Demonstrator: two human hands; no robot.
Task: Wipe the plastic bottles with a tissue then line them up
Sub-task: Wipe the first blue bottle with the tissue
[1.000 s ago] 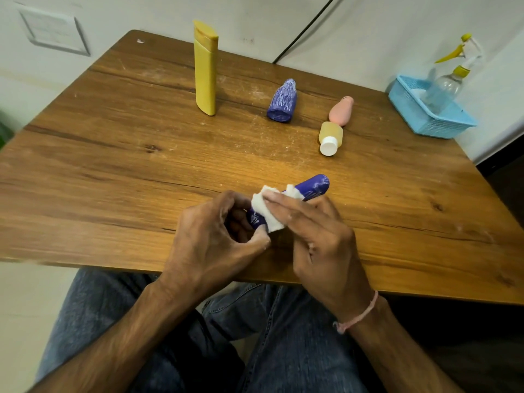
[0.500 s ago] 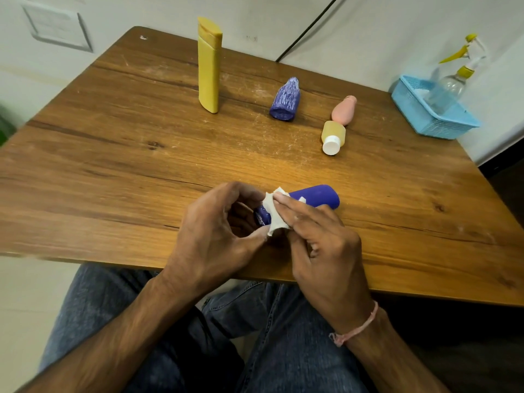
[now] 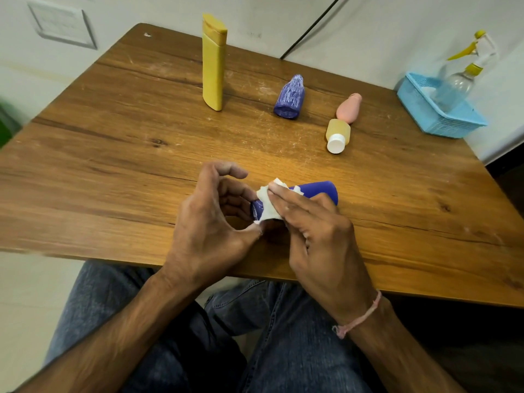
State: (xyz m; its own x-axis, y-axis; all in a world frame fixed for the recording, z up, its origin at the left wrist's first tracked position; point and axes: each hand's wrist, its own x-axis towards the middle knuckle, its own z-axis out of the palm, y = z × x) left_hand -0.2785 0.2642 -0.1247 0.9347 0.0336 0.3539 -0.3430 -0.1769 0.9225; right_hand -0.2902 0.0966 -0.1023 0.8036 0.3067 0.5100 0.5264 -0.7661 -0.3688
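Wooden table (image 3: 113, 171) fills my feed, set against a pale wall. I count five plastic bottles on or over it. One tall yellow bottle (image 3: 214, 63) stands upright at the back. One patterned purple bottle (image 3: 289, 97) is to its right, its base towards me. One pink bottle (image 3: 349, 108) and one pale white-capped bottle (image 3: 337, 134) lie just beside each other. The fifth, a blue bottle (image 3: 320, 190), is near the front edge between both hands. The left hand (image 3: 209, 222) curls round its near end, index finger lifted clear. The right hand (image 3: 320, 236) lays nearly straight fingers across the single tissue (image 3: 266, 208), pressing it onto the bottle (its thumb is out of sight). One blue basket (image 3: 442, 123) at the far right corner holds one clear spray bottle (image 3: 456, 86)
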